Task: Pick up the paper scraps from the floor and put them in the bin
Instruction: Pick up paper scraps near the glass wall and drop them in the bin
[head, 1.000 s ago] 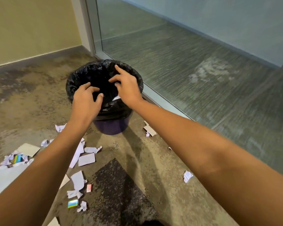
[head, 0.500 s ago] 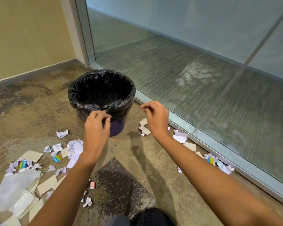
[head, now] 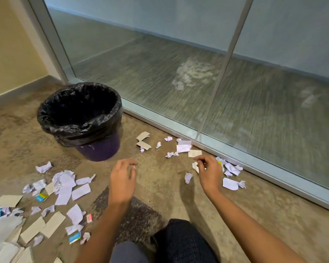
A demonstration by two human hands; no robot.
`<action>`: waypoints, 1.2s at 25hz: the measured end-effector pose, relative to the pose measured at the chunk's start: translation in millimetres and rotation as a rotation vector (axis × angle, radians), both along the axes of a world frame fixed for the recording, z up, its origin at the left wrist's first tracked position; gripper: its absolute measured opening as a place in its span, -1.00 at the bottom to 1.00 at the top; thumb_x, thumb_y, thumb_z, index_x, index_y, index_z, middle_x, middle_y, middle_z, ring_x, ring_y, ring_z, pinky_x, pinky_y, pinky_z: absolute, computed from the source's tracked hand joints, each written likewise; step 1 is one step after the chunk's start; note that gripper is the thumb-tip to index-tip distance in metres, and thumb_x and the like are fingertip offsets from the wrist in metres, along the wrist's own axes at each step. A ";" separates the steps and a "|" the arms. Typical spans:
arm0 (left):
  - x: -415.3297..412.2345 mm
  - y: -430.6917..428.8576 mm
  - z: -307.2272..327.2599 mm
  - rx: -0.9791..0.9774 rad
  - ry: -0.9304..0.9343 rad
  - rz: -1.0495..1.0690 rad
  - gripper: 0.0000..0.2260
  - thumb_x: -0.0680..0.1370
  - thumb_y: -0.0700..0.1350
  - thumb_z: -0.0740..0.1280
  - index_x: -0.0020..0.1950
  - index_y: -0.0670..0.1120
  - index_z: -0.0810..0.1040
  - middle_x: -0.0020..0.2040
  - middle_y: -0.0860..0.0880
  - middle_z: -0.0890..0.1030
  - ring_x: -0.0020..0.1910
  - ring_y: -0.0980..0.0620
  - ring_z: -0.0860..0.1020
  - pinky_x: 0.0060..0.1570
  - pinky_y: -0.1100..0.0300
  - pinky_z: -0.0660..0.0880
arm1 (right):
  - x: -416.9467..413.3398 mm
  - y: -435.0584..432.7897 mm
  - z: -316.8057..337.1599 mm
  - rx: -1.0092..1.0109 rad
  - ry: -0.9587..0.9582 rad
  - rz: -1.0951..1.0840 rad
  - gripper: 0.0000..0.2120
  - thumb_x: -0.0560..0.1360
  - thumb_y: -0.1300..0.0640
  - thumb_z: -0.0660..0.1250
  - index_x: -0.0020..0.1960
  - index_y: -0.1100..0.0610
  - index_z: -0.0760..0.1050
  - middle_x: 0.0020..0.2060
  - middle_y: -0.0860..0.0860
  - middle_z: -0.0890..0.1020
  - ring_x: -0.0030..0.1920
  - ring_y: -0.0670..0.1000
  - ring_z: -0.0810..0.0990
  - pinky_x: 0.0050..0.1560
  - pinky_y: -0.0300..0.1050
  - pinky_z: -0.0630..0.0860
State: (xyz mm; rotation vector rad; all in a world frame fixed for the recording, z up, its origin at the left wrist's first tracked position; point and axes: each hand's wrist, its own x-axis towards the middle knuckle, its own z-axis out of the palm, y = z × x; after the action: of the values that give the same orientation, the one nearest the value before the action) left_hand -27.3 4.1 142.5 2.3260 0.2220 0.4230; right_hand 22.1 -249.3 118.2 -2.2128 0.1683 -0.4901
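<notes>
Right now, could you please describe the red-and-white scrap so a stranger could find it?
From the black-lined bin, look down to the litter near the camera. Beside the left forearm lies the red-and-white scrap, the only reddish piece there.

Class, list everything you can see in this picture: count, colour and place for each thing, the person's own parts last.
bin: one, purple with black liner, left, near the glass.
paper scraps: many, white, floor at left and along the glass frame at right.
cardboard pieces: several, beige, two right of the bin, more lower left.
wrappers: three, blue and yellow, among the left scraps.
glass partition: one, metal-framed, behind the bin.
floor: brown, stained.
leg: one, dark cloth, bottom centre.
left hand: empty, fingers relaxed, above the floor.
right hand: fingers curled beside a scrap, grip unclear.
</notes>
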 end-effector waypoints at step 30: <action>116.4 -203.2 -206.5 0.294 0.597 -0.528 -0.33 0.55 -0.11 0.33 0.54 0.11 0.03 0.56 -0.10 0.00 0.49 -0.14 0.17 0.39 0.05 0.31 | 50.2 -164.9 -170.7 -0.206 0.893 -0.159 -0.29 0.39 -0.07 0.46 0.44 -0.15 0.20 0.46 0.15 0.24 0.44 0.28 0.18 0.38 0.16 0.24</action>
State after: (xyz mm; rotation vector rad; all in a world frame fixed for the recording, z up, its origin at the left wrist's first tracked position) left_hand 89.1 -199.1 -64.0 2.6184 -0.1888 -0.5401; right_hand 72.2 -414.2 -52.5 -2.4857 0.7904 0.4547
